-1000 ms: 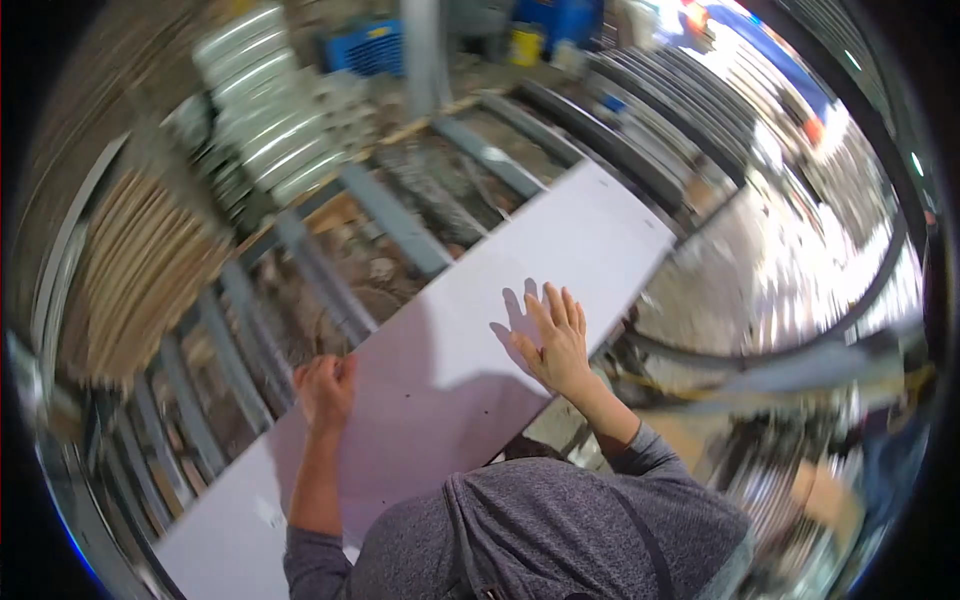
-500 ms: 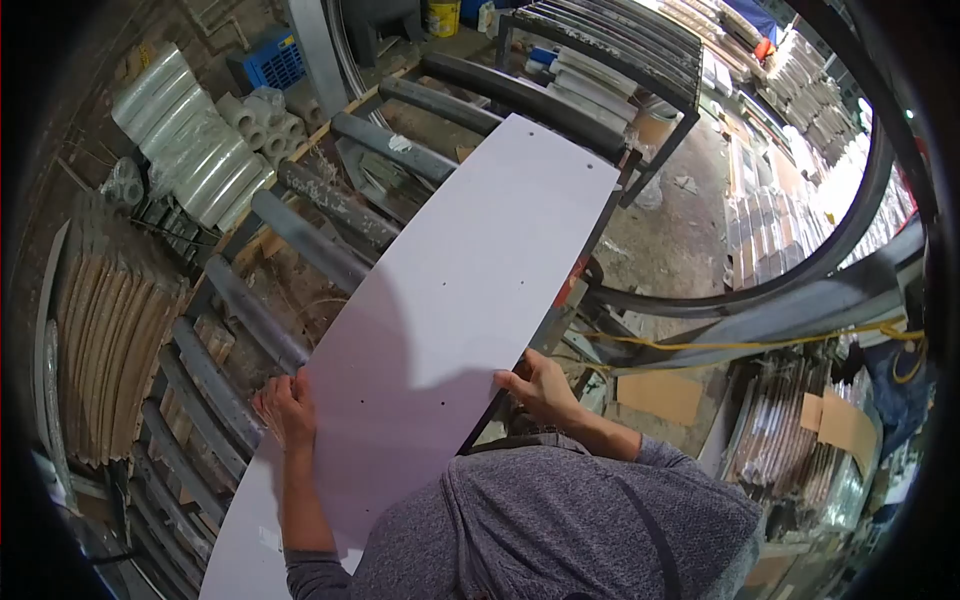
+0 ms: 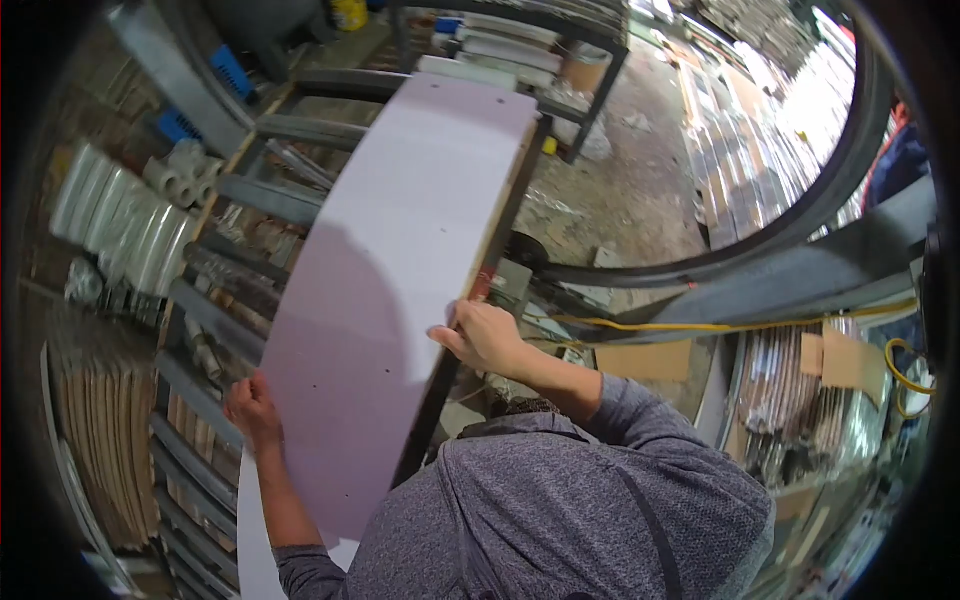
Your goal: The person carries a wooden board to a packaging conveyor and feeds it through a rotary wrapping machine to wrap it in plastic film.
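Observation:
A long white panel (image 3: pixel 400 230) with small drilled holes lies lengthwise over a rack of grey rollers (image 3: pixel 270 198). My left hand (image 3: pixel 256 408) is at the panel's left edge, its fingers curled against the side. On the right edge my right hand (image 3: pixel 480 335) grips the panel, thumb on top and fingers over the side. The undersides of both grips are hidden. Below the panel's near left side, part of another white board (image 3: pixel 256 540) shows. My sleeve and torso cover the near end.
Stacked brown boards (image 3: pixel 105 430) and plastic-wrapped rolls (image 3: pixel 125 220) stand at the left. A curved dark frame (image 3: pixel 720 265) and a yellow cable (image 3: pixel 700 324) cross the right side. Wrapped stacks (image 3: pixel 790 390) are at the lower right, and a slatted metal table (image 3: pixel 590 45) is beyond the rack.
The panel's far end has shifted away and now reaches over the last roller. Both hands stay on its edges. The camera view has turned, moving the surroundings left.

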A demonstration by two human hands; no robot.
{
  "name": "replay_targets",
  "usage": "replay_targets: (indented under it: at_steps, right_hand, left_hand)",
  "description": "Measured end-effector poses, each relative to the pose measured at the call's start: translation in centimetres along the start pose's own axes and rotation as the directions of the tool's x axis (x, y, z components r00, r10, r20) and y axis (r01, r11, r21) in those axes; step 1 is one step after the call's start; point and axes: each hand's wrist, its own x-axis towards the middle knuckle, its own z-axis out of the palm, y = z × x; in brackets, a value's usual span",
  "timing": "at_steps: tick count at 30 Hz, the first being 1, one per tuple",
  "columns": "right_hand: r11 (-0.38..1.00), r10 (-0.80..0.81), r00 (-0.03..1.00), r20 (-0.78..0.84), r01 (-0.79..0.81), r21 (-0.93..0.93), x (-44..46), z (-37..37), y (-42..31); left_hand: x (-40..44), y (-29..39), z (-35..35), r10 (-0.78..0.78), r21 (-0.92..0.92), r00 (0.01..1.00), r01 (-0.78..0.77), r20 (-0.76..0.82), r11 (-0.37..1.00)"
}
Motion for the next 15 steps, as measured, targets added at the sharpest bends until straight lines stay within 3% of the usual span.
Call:
replay_targets:
  at_steps: [6,9,10,12,13,14,15]
  right_hand:
    - [0.998,0.066,0.997,0.035,-0.066,0.010,2.5,-1.9,2.2]
    - [0.989,0.081,0.988,0.134,-0.096,0.115,3.1,-3.2,3.7]
    - [0.989,0.069,0.968,0.240,-0.099,0.114,3.1,-4.3,4.5]
    - [0.909,-0.035,0.991,0.130,-0.022,0.417,0.7,-6.4,6.5]
    - [0.876,0.070,0.995,0.070,-0.094,0.474,-1.0,-6.9,8.3]
    - [0.835,0.177,0.984,0.014,-0.158,0.527,-2.8,-7.2,10.4]
    - [0.862,0.284,0.958,-0.046,-0.234,0.449,-4.9,-8.0,12.2]
  left_hand:
    - [2.8,1.3,2.3,0.111,-0.059,0.993,-0.113,-0.034,0.992]
    - [4.0,0.7,3.1,0.067,-0.053,0.994,-0.063,0.085,0.997]
    - [4.4,0.7,3.5,0.049,-0.053,0.992,-0.042,0.120,0.998]
    - [4.5,2.7,2.7,0.106,-0.058,0.993,-0.103,0.049,0.993]
    - [4.6,3.6,2.3,0.130,-0.064,0.991,-0.128,0.021,0.990]
    - [4.8,4.0,2.5,0.166,0.045,0.986,-0.165,-0.020,0.985]
    - [5.0,4.5,2.9,0.204,0.152,0.977,-0.192,-0.064,0.969]
